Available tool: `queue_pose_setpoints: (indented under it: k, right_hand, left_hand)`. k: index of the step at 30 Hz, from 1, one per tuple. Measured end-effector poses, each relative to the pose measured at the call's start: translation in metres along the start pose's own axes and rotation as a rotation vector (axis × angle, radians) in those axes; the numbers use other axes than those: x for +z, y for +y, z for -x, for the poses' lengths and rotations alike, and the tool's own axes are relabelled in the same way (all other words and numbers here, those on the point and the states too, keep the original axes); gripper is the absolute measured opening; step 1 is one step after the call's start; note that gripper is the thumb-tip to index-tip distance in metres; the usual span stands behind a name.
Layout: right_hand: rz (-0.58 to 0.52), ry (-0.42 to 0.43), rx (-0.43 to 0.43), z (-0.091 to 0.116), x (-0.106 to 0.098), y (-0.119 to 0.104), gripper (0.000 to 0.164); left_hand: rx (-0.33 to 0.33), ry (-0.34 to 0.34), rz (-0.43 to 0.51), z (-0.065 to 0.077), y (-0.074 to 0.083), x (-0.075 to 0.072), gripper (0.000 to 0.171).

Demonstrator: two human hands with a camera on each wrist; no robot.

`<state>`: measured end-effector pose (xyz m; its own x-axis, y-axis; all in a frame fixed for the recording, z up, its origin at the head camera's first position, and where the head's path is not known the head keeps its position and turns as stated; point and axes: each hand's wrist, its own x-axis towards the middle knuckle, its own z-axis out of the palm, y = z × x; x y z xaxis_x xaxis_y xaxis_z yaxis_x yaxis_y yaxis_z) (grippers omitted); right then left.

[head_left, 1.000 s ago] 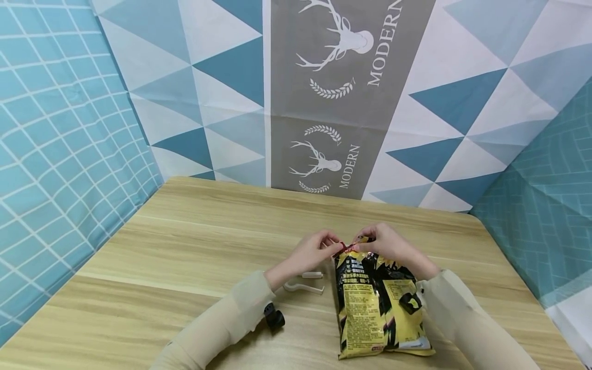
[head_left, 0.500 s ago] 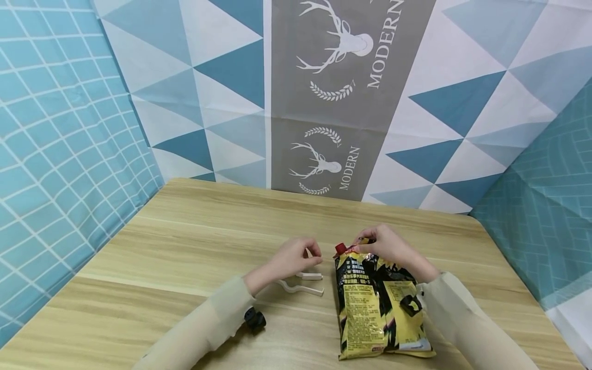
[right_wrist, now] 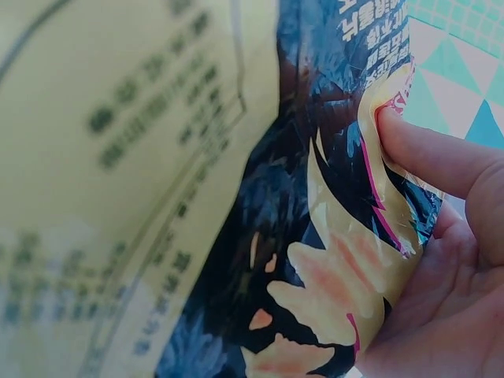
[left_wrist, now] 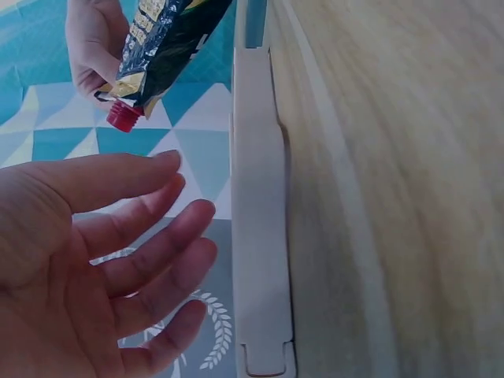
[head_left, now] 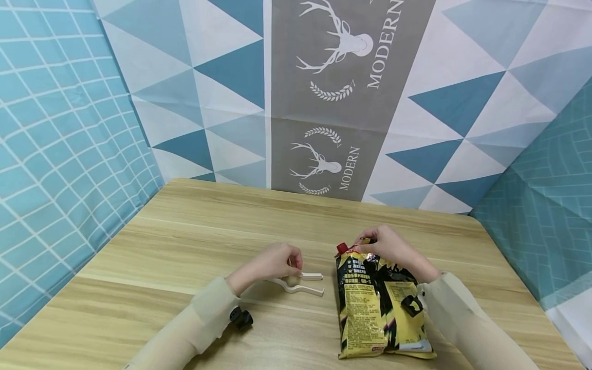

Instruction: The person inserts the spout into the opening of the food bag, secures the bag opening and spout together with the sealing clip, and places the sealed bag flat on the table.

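Observation:
A black and yellow snack bag [head_left: 363, 308] lies upright to the right, its printed back up. At its top edge my right hand [head_left: 393, 246] pinches the folded film between thumb and fingers; the right wrist view shows the thumb [right_wrist: 417, 146] pressed on the film. A red rolled corner [head_left: 341, 248] sticks up at the bag's top left. Left of the bag lies a white sealing clip [head_left: 300, 289], its two arms spread apart. My left hand [head_left: 273, 262] hovers over the clip, fingers loosely bent with nothing between them; the left wrist view shows the clip beside that hand.
Everything rests on a wood-grain table [head_left: 208, 231]. Patterned cloth walls [head_left: 222, 92] rise at the back and both sides. A black wrist camera [head_left: 241, 318] sits under the left sleeve, and another [head_left: 411, 306] at the right wrist overlaps the bag.
My left hand has let go of the bag's top edge and moved left and down to the clip. My right hand keeps its pinch on the bag.

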<state>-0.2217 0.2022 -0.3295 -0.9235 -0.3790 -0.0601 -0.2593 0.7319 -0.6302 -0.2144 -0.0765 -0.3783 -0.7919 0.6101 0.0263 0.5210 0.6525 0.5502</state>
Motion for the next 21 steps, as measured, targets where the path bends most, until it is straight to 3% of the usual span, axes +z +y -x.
queue_pose_setpoints:
  k: [10, 21]
  right_hand:
    - [-0.007, -0.009, 0.005, -0.0012, 0.0005, 0.0014, 0.007]
    - [-0.019, -0.015, 0.016, -0.0013, 0.0011, 0.0003, 0.007]
  left_hand:
    - [-0.061, -0.062, -0.042, 0.0015, -0.0015, 0.0008, 0.015]
    - [-0.066, -0.005, -0.163, 0.0028, -0.0025, 0.0040, 0.013]
